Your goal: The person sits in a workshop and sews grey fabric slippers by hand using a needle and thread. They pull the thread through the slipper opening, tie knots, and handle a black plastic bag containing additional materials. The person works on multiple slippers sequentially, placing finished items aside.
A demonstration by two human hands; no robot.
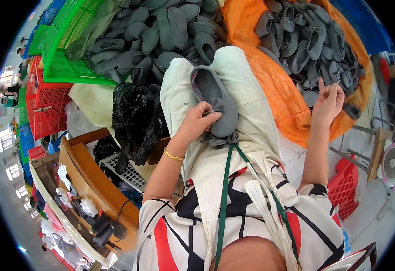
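Left hand: the left hand (197,122) presses 1 grey slipper (215,101) onto the lap, fingers curled around its heel end, so this grip is closed on the shoe.
Right hand: the right hand (327,101) is raised off to the side, thumb and forefinger pinched together as if on a thread or needle; nothing that fine shows, so I cannot tell what, if anything, the grip holds.
Slipper: it lies sole-side down along the pale apron (247,113), toe pointing away, opening upward.
Piles: 1 heap of grey slippers (161,31) lies ahead to the left beside a green crate (66,49); another heap (306,40) sits on an orange sheet (269,77) to the right.
Progress: judging by this, 1 slipper is in hand and both heaps are large; which heap is finished cannot be told.
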